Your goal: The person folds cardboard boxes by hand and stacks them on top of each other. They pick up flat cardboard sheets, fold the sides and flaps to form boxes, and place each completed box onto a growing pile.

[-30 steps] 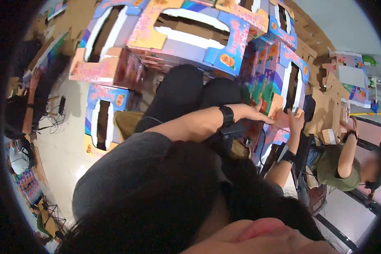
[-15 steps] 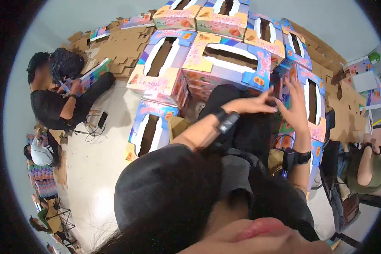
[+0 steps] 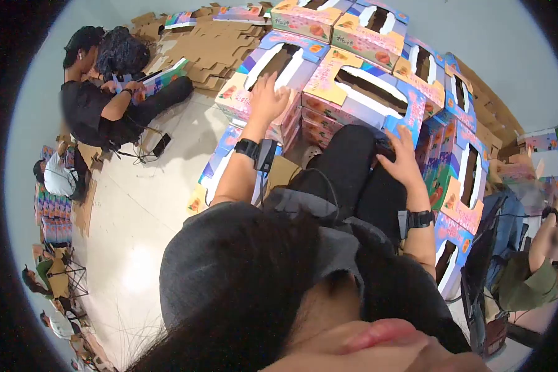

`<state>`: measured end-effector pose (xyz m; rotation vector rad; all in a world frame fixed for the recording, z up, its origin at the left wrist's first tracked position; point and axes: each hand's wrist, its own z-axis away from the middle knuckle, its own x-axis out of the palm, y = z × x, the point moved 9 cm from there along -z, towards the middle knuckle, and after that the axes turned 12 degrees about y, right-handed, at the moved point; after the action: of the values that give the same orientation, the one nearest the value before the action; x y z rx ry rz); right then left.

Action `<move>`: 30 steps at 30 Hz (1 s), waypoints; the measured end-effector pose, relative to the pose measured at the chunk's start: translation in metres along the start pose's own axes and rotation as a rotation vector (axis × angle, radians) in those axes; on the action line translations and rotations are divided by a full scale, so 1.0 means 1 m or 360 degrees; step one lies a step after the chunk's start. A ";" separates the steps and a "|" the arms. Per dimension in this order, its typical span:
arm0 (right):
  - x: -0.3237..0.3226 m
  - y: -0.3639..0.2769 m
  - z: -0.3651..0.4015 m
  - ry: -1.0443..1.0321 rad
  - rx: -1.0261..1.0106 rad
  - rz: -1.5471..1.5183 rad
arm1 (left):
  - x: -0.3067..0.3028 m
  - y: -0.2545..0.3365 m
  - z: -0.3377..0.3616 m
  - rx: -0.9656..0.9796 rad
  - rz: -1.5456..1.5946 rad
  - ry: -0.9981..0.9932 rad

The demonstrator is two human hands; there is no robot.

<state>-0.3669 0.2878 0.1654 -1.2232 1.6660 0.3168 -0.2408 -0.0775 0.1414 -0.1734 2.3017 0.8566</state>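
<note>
My left hand [image 3: 269, 100], fingers apart, reaches over the near edge of a colourful carton [image 3: 310, 49] with peach pictures and a long slot in its top. It seems to rest on that carton. My right hand [image 3: 403, 160] is open above my dark-clothed leg, its fingertips close to the front corner of the middle carton [image 3: 325, 93]. Neither hand holds anything. Below my left wrist, a lower carton [image 3: 214, 180] is partly hidden by the forearm. To the right of my right hand stands another slotted carton [image 3: 456, 198]. Both wrists wear dark bands.
More cartons [image 3: 366, 37] are stacked at the back. Flattened cardboard [image 3: 208, 53] lies at the back left. A seated person [image 3: 93, 111] handles a carton sheet at the left, near a phone [image 3: 162, 144] and cables. Another person's green clothing [image 3: 527, 282] shows at the right.
My hands, close together in front of me before, have moved apart. The left has gone to the left-hand carton, while the right is lower, over my leg. The whole view has shifted.
</note>
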 end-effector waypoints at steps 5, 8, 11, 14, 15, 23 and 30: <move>0.016 -0.003 0.004 -0.0106 0.0083 -0.0117 | 0.034 -0.024 0.026 0.0172 -0.0311 -0.0033; 0.016 0.003 0.003 -0.0133 0.0127 -0.0172 | 0.048 -0.035 0.022 0.0190 -0.0344 0.0028; 0.019 0.014 -0.004 -0.0145 0.0185 -0.0254 | 0.056 -0.036 0.015 0.0156 -0.0524 -0.0039; 0.022 0.019 -0.024 -0.0160 0.0186 -0.0260 | 0.057 -0.034 0.014 0.0178 -0.0536 0.0014; 0.024 0.020 -0.034 -0.0165 0.0173 -0.0246 | 0.055 -0.032 0.015 0.0194 -0.0503 0.0052; 0.042 0.051 -0.166 0.0394 0.0044 -0.0360 | 0.035 -0.020 0.011 0.0105 -0.0402 0.0099; 0.108 0.092 -0.261 0.0360 0.0040 0.0169 | 0.032 -0.022 0.009 0.0035 -0.0220 0.0036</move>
<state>-0.5868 0.0886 0.1670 -1.1890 1.9277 0.2276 -0.2534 -0.0853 0.1040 -0.3303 2.2889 0.7626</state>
